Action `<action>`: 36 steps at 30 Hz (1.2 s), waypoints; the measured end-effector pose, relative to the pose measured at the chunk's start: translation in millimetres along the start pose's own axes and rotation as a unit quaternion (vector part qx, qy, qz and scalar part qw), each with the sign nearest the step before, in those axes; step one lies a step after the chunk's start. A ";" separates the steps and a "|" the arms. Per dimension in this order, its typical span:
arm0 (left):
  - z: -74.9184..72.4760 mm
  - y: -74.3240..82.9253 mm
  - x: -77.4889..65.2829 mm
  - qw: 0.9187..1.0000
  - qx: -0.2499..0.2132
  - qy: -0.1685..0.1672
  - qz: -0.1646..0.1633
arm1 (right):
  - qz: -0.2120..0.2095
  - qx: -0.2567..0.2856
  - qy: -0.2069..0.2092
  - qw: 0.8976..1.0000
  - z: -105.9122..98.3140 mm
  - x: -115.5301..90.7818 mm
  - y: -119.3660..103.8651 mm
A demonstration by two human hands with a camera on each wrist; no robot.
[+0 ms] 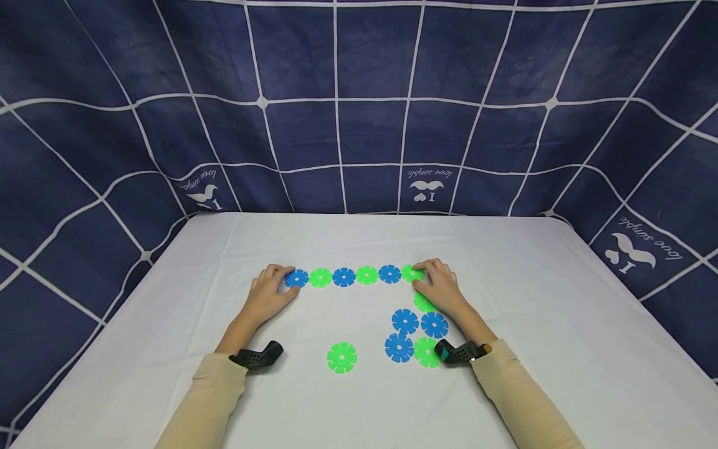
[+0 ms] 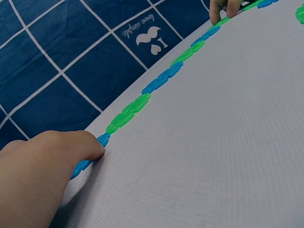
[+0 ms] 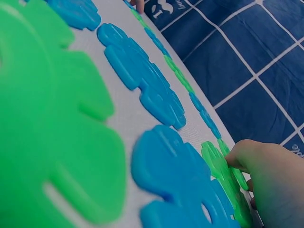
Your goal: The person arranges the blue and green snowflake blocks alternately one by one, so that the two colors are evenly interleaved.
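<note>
A straight row of notched plastic building discs, blue and green by turns, lies flat across the table in the head view. At its left end my left hand [image 1: 266, 293] holds a blue disc [image 1: 297, 278] between thumb and fingers at its edges. The right hand [image 1: 440, 285] grips the green disc [image 1: 412, 273] at the row's other end in the same way. Between them lie more discs, among them a green disc [image 1: 320, 278] and a blue disc [image 1: 344, 277]. In the left wrist view, the left thumb [image 2: 92, 146] touches the blue disc's near edge.
Below the right hand sits a loose group of discs, with a partly covered green disc [image 1: 423, 303] and a blue disc [image 1: 399, 347]. One green disc [image 1: 341, 357] lies apart, nearer the front. Blue checked cloth [image 1: 370, 131] hangs behind the white table [image 1: 291, 399].
</note>
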State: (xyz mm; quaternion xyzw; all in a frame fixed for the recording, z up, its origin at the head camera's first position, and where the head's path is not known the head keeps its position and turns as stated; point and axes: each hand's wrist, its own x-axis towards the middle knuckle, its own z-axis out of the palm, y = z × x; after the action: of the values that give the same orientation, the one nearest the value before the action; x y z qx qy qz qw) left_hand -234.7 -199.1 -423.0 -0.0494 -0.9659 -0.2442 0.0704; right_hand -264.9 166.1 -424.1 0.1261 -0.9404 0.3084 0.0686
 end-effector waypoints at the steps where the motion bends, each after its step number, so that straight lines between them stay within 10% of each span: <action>1: 0.2 -0.3 0.2 1.000 0.001 0.000 -0.001 | 0.000 0.002 0.000 1.000 -0.2 -0.2 -0.2; 13: -0.6 0.8 -0.5 1.000 0.003 0.003 0.000 | -0.060 0.066 -0.009 0.996 -12.5 -9.4 -10.4; 20: -0.9 1.5 -1.0 1.000 0.002 0.002 0.000 | -0.127 0.074 -0.079 0.986 -13.1 -25.4 -16.2; 36: 0.3 0.4 -1.1 1.000 0.003 0.006 0.000 | -0.140 0.051 -0.202 0.968 -16.5 -36.6 -18.1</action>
State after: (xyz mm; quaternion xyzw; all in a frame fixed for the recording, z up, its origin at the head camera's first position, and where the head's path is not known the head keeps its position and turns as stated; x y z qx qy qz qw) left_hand -233.6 -198.7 -423.3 -0.0476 -0.9663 -0.2415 0.0758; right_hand -223.8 169.0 -408.3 0.3191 -0.8909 0.3113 -0.0865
